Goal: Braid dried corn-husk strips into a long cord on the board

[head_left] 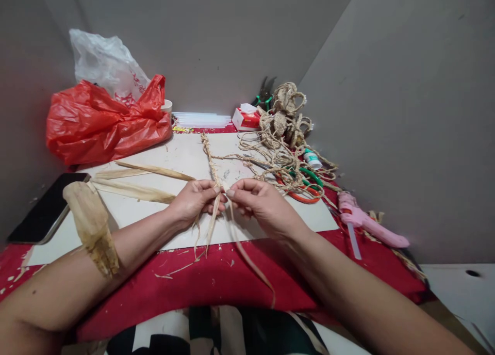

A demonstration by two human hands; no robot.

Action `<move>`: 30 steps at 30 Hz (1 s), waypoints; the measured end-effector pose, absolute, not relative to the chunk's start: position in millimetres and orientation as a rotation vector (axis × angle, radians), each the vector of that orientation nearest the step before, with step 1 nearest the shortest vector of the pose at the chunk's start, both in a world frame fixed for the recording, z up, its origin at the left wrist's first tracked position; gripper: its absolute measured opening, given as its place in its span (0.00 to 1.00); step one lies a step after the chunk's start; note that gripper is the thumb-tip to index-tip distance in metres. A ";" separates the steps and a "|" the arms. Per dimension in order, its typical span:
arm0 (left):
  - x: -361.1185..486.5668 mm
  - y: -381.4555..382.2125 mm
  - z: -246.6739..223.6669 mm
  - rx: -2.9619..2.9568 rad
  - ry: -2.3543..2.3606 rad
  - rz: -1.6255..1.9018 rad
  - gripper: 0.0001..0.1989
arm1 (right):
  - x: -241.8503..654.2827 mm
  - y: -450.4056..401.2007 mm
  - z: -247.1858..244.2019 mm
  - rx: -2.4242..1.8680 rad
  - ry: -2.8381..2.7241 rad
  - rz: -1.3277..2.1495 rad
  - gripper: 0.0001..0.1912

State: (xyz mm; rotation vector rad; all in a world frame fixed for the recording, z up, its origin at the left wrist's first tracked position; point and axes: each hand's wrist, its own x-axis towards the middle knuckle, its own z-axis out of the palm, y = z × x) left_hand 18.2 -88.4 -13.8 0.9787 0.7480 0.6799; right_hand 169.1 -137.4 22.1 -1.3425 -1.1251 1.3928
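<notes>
A braided fibre cord (pixel 210 156) runs down the white board (pixel 181 148) to both hands. My left hand (pixel 197 203) pinches the cord's lower end between thumb and fingers. Loose strands (pixel 212 223) hang below it. Close beside it on the right, my right hand (pixel 257 200) is closed on a pale strip (pixel 242 246) whose tail curves down over the red cloth (pixel 185 288). Flat dry husk strips (pixel 135 190) lie left of my left hand, and a wide curled husk piece (pixel 91 223) appears over my left forearm.
Coiled braided cord (pixel 286 123) and orange-handled scissors (pixel 305 197) lie right, with a pink glue gun (pixel 367 221) beyond. Red bag (pixel 108 123), phone (pixel 42 208) at left; glue sticks (pixel 201 120), tissue box (pixel 246 117), green-handled pliers (pixel 264 97) at the back.
</notes>
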 end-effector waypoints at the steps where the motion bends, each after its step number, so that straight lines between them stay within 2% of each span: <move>1: 18.4 -88.4 -14.0 0.978 0.744 0.679 0.10 | 167.2 -137.6 21.1 -1.348 -1.104 1.431 0.15; 15: 19.0 -89.6 -15.1 0.974 0.745 0.697 0.09 | 166.7 -131.7 11.0 -1.382 -1.213 1.346 0.18; 22: 18.3 -90.9 -11.6 0.931 0.786 0.684 0.06 | 183.3 -133.5 21.2 -1.300 -1.114 1.141 0.12; 30: 18.9 -90.6 -12.4 0.932 0.793 0.689 0.07 | 182.5 -134.3 32.5 -1.259 -1.015 1.314 0.15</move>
